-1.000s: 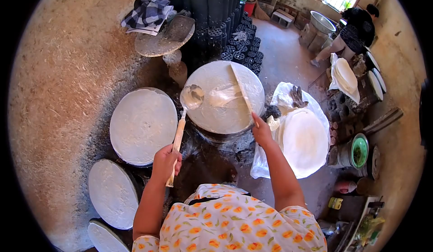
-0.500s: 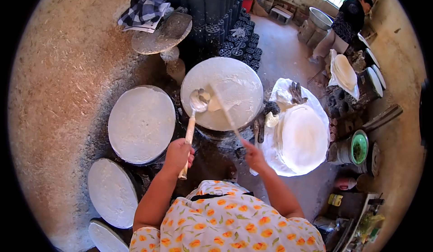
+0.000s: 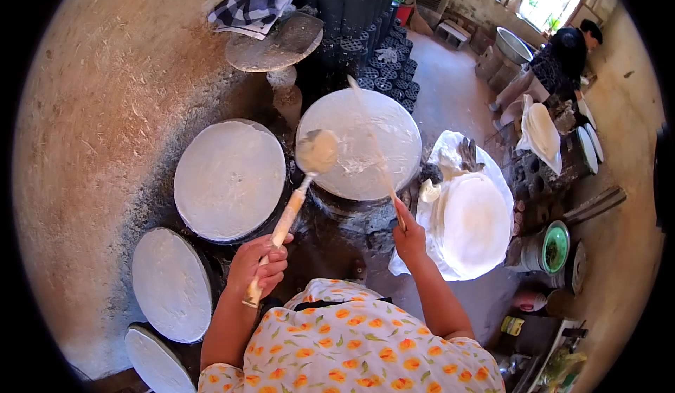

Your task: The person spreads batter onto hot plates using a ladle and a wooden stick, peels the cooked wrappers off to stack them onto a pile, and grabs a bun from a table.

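Observation:
My left hand (image 3: 259,265) is closed round the wooden handle of a ladle (image 3: 317,152), whose bowl, covered in pale batter, hangs over the left part of the round griddle (image 3: 404,122). A thin, wet-looking white layer coats that griddle. In my right hand (image 3: 410,237) is a long flat wooden spatula (image 3: 370,127), held tilted across the right half of the griddle; I cannot tell whether its blade touches the surface. To my right, a stack of thin round flatbreads (image 3: 474,228) lies on white plastic sheeting (image 3: 450,147).
White-coated round griddles (image 3: 228,182) (image 3: 172,285) (image 3: 160,359) line my left side. Behind stand black coal briquettes (image 3: 346,6) and a pedestal (image 3: 278,45) bearing a checked cloth. At far right another person (image 3: 562,59) bends near more rounds. A green basin (image 3: 555,247) stands at right.
My left hand has drawn back and left, and the ladle's bowl now shows pale batter. My right hand has moved right, its spatula swinging up toward the griddle's far side. The view has shifted slightly.

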The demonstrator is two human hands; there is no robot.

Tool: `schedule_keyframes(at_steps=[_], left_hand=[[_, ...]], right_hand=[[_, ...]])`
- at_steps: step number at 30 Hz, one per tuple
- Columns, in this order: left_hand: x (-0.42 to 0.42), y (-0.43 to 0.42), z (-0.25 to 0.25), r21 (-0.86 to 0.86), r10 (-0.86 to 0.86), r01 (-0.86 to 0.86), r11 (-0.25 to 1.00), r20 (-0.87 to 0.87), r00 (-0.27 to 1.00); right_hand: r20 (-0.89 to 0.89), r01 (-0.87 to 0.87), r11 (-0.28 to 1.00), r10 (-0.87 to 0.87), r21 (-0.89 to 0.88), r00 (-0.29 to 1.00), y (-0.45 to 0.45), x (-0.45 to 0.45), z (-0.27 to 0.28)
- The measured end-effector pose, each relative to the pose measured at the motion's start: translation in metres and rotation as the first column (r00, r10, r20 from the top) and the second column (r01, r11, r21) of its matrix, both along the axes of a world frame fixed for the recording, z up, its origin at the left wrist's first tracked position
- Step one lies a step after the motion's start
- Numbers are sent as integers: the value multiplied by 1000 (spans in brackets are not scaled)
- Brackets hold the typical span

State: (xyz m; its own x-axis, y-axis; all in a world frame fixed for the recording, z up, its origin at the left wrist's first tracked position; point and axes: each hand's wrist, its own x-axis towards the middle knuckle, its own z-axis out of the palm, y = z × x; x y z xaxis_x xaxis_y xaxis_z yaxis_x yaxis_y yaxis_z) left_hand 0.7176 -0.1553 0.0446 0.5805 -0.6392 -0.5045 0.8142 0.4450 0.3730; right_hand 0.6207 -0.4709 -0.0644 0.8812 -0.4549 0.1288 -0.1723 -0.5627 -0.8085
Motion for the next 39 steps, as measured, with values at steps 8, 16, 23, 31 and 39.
schedule_keyframes(at_steps=[8, 16, 23, 31, 39], left_hand=[[-4, 2, 2, 88, -25, 14, 996, 121, 992], [7, -1, -3, 58, 49, -55, 997, 104, 993], [-15, -2, 2, 67, 150, -157, 985, 100, 984], [-126, 34, 25, 83, 559, -566, 820, 94, 824], [-253, 110, 48, 25, 873, -944, 328, 374, 313]], right_hand=[[-615, -245, 944, 60, -222, 787, 26, -64, -38], [-283, 109, 419, 378, 901, 882, -18, -72, 3], [-160, 37, 231, 543, 972, 824, -34, -16, 26], [-139, -582, 572, 772, 578, 621, 21, 95, -50], [-499, -833, 525, 682, -175, 535, 69, 92, -32]])
